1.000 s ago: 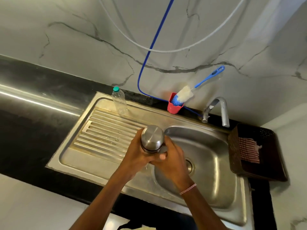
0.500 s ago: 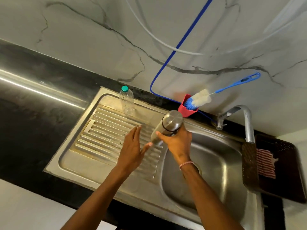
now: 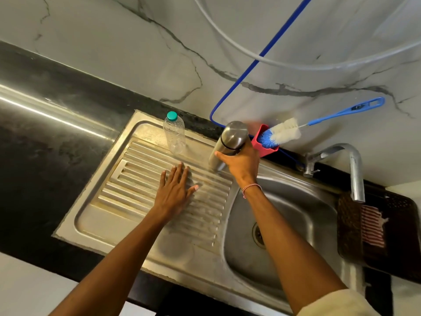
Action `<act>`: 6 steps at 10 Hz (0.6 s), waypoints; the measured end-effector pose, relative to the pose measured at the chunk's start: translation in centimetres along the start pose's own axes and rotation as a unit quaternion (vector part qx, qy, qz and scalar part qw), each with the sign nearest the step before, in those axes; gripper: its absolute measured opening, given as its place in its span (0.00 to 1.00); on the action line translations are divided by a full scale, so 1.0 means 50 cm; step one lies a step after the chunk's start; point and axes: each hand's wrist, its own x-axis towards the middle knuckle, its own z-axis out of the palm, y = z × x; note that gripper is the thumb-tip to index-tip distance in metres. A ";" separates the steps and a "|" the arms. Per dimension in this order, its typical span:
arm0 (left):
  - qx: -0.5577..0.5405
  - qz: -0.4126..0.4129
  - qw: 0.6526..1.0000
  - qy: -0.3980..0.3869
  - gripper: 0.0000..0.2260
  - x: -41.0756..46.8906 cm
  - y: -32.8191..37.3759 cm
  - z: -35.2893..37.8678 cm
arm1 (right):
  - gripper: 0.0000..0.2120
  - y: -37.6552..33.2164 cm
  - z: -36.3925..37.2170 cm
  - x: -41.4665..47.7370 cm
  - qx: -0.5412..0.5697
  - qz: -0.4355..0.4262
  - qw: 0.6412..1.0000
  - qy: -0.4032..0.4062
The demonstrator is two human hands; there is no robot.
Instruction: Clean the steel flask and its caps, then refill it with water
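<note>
On the steel sink (image 3: pixel 95 226) set into the dark counter (image 3: pixel 45 156), the job looks barely begun. The steel flask (image 3: pixel 230 142) is at the far edge of the ribbed drainboard (image 3: pixel 136 201), tilted with its top leaning away. Whether its base touches the steel I cannot tell. The right hand (image 3: pixel 241 165) grips its body with fingers and thumb curled round it, just below the dark ring where the outer cap (image 3: pixel 235 130) sits closed. The left hand (image 3: pixel 175 192) holds nothing. It lies palm down with fingers straight, on or just over the ribs, nearer and to the left of the flask. By my reading, everything is left to do: taking the caps off, scrubbing, rinsing and refilling. The basin (image 3: pixel 284 213) on the right shows no standing water, and nothing runs from the tap (image 3: pixel 350 160) at its far right corner. A dark basket (image 3: pixel 398 224) at the right edge of the counter holds a striped cloth (image 3: pixel 371 226). 2 hoses, 1 blue (image 3: pixel 262 55) and 1 pale (image 3: pixel 296 65), hang along the marble wall. A capped clear plastic bottle (image 3: pixel 174 135) stands upright at the far side of the drainboard, left of the flask and apart from it. The bottle brush (image 3: pixel 284 133) rests head down in a red holder (image 3: pixel 262 142) just right of the flask, within easy reach. Nothing blocks the way to the basin or the tap.
</note>
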 end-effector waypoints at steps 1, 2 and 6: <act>0.000 0.001 1.000 -0.004 0.36 0.003 0.002 0.005 | 0.33 0.008 0.008 0.007 -0.005 -0.011 1.000 0.000; 0.004 -0.007 1.000 -0.010 0.37 0.004 0.005 0.006 | 0.33 0.008 0.011 0.018 -0.009 -0.015 1.000 -0.008; -0.026 -0.006 0.999 0.024 0.41 -0.021 0.023 -0.003 | 0.35 0.034 -0.020 0.011 -0.007 -0.045 0.998 -0.038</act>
